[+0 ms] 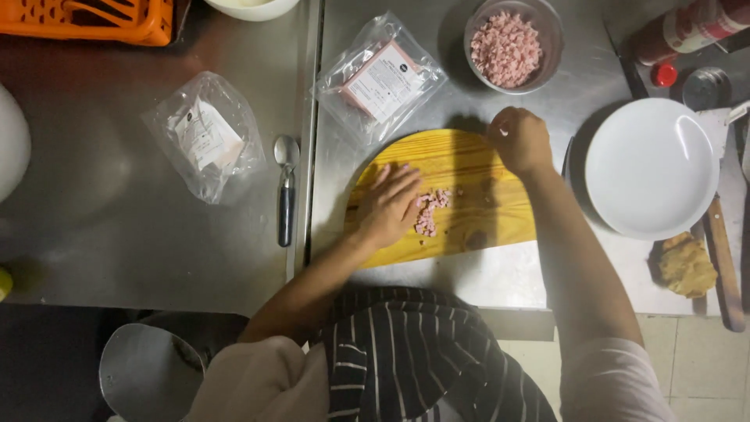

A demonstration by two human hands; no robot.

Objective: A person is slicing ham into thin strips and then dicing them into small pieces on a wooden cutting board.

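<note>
I see my left hand [388,205] lying flat on the yellow wooden cutting board [461,160], its fingers open and spread, touching the small pile of chopped pink meat [430,211] beside them. My right hand [519,139] is at the far edge of the board, the fingers curled closed; I cannot tell if they hold something. A metal bowl [544,16] with more chopped meat stands on the desk [94,203] behind it, a white plate [652,168] to the right.

Left hand [388,205] beside diced meat [429,212]
</note>
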